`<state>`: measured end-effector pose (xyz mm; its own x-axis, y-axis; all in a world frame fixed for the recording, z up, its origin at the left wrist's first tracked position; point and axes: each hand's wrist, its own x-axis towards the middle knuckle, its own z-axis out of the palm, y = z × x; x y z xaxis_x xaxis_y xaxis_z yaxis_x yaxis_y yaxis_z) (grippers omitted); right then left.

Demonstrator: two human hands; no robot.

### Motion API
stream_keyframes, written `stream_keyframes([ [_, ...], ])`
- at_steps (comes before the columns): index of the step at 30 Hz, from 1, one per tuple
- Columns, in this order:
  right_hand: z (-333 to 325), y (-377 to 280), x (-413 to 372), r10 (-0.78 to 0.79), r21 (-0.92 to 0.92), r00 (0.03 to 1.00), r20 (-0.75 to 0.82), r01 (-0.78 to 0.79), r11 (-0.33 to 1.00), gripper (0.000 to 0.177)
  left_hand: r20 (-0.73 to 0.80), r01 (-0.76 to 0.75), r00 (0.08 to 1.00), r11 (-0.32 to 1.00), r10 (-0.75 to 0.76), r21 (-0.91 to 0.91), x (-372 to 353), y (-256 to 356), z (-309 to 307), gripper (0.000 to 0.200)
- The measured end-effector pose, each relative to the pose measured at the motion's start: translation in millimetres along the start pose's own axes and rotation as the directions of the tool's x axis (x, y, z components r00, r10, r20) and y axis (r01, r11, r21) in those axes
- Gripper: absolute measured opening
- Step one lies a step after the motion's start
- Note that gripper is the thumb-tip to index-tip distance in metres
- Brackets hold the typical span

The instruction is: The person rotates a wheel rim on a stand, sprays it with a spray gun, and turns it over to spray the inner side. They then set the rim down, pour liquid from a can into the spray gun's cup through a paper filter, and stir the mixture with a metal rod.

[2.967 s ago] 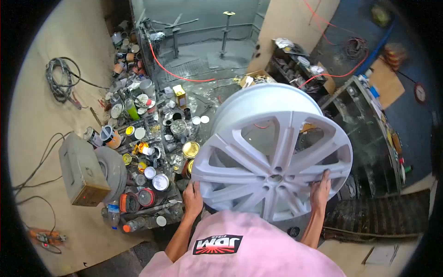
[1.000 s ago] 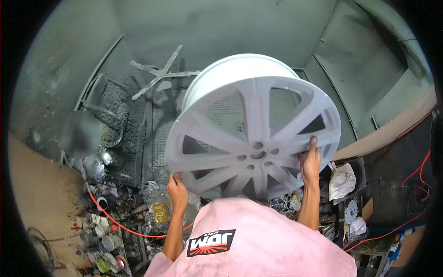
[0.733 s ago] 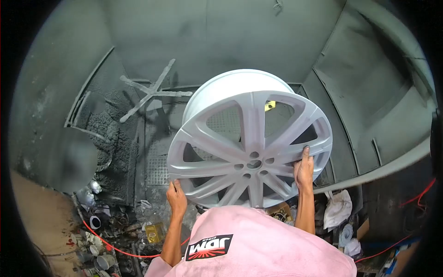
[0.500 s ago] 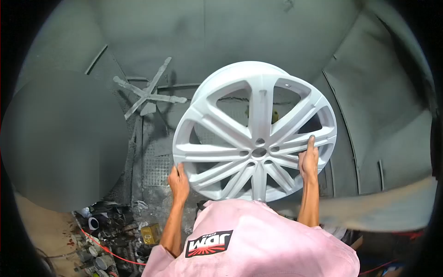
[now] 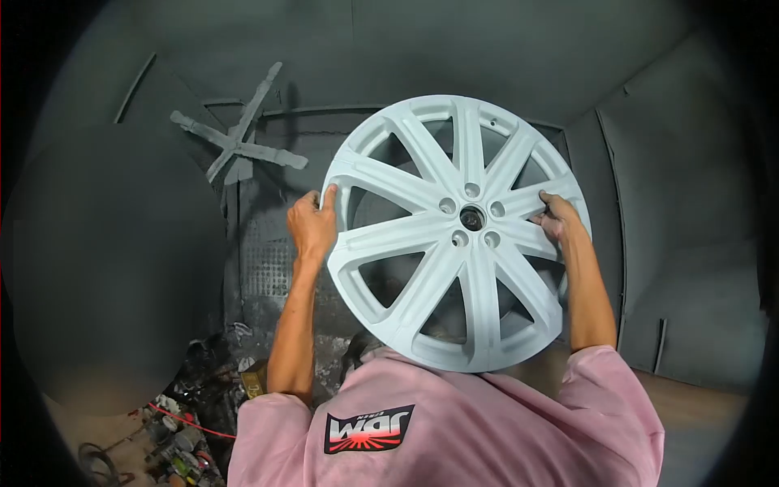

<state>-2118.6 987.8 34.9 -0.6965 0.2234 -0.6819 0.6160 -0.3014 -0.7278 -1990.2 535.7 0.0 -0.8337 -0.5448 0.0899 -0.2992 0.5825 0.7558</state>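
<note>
A large white wheel rim (image 5: 479, 300) is held up in front of my chest, its spoked face turned toward me. My left hand (image 5: 312, 223) grips the rim's outer edge on the left, thumb lying over the front lip. On the right, my right hand (image 5: 560, 217) is wrapped around a spoke, with the thumb on the front and the other fingers partly hidden behind. The center bore and the lug holes around it are in plain sight. The rim's lower edge is close to my pink shirt (image 5: 479, 406).
A grey, paint-crusted cross-shaped stand (image 5: 235, 146) is at the back left. Grey booth walls (image 5: 682, 195) surround the work spot. Cluttered cans and a red hose (image 5: 191, 422) lie at the lower left. A blurred round patch hides the far left.
The rim has turned and tilted so its face shows more fully, and it is nearer my body. My left hand has moved up along with it; both hands keep hold.
</note>
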Motion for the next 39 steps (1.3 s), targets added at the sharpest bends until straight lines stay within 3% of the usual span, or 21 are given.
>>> stream_keyframes([
  [4,8,6,-19,-0.002,-0.004,0.999,0.052,0.002,1.000,0.039,0.020,0.033,0.999,0.996,-0.035,0.085,-9,2,-5,0.052],
  [10,-25,6,9,0.043,0.012,0.982,0.186,-0.046,0.999,0.047,-0.112,-0.025,0.994,0.988,0.008,-0.151,-20,5,-11,0.044],
  [11,-30,0,7,-0.020,-0.117,0.975,0.222,0.046,0.992,0.049,-0.146,-0.038,0.989,0.981,0.011,-0.189,-17,-5,-2,0.045],
  [13,-34,-23,29,0.124,0.073,0.955,0.271,-0.148,0.986,0.056,-0.071,0.055,0.995,0.968,-0.075,-0.245,-10,5,-23,0.041],
  [14,-84,-22,101,-0.083,-0.438,0.845,0.529,0.355,0.826,0.059,-0.117,-0.012,0.993,0.965,-0.019,-0.261,-12,7,-29,0.041],
  [15,-76,-33,86,-0.067,-0.320,0.883,0.464,0.238,0.917,0.059,-0.107,-0.043,0.994,0.969,0.017,-0.243,-15,3,-32,0.041],
  [16,-71,-29,77,-0.202,-0.606,0.765,0.611,0.617,0.502,0.060,-0.091,-0.084,0.994,0.970,0.065,-0.228,-20,-5,-45,0.041],
  [17,-48,-34,60,-0.149,-0.353,0.886,0.438,0.322,0.878,0.059,-0.102,-0.081,0.993,0.979,0.062,-0.189,-32,-15,-63,0.040],
  [18,-30,-39,47,0.028,0.038,0.960,0.278,-0.040,0.998,0.058,-0.101,-0.087,0.992,0.984,0.072,-0.154,-41,-23,-81,0.039],
  [20,-33,-37,55,0.107,0.164,0.977,0.184,-0.138,0.977,0.069,-0.232,-0.019,0.972,0.983,-0.025,-0.184,-64,-69,-122,0.031],
  [22,-28,-26,25,-0.250,-0.172,0.967,-0.054,0.238,0.956,0.069,-0.449,0.061,0.888,0.993,-0.098,-0.097,-86,-120,-189,0.030],
  [24,-41,-27,27,-0.373,-0.375,0.925,-0.077,0.320,0.870,0.073,-0.607,0.237,0.772,0.972,-0.192,-0.006,-107,-186,-266,0.033],
  [25,-3,-9,-37,-0.525,-0.452,0.845,-0.099,0.432,0.781,0.069,-0.688,0.357,0.688,0.933,-0.232,0.043,-117,-211,-307,0.034],
  [26,6,4,-45,-0.530,-0.447,0.843,-0.094,0.440,0.779,0.069,-0.745,0.363,0.650,0.923,-0.152,0.129,-127,-260,-346,0.034],
  [28,24,26,-66,-0.687,-0.323,0.718,0.108,0.679,0.659,0.062,-0.810,0.456,0.570,0.872,-0.136,0.175,-140,-337,-423,0.031],
  [29,58,46,-106,-0.691,-0.315,0.704,0.162,0.701,0.640,0.056,-0.799,0.522,0.580,0.825,-0.158,0.216,-144,-366,-462,0.032],
  [30,97,65,-147,-0.669,-0.363,0.732,0.130,0.663,0.655,0.049,-0.839,0.537,0.544,0.767,0.004,0.352,-144,-410,-490,0.034],
  [31,119,82,-167,-0.674,-0.324,0.709,0.208,0.700,0.636,0.047,-0.820,0.541,0.573,0.743,0.017,0.393,-147,-432,-516,0.040],
  [35,192,124,-251,-0.650,-0.410,0.619,0.441,0.783,0.467,0.041,-0.811,0.653,0.584,0.611,-0.031,0.447,-135,-479,-559,0.045],
  [37,205,133,-279,-0.614,-0.449,0.570,0.545,0.818,0.360,0.038,-0.725,0.680,0.666,0.541,-0.174,0.494,-124,-493,-569,0.047],
  [39,214,149,-295,-0.608,-0.468,0.545,0.577,0.831,0.301,0.032,-0.679,0.643,0.712,0.556,-0.179,0.527,-119,-512,-575,0.047],
])
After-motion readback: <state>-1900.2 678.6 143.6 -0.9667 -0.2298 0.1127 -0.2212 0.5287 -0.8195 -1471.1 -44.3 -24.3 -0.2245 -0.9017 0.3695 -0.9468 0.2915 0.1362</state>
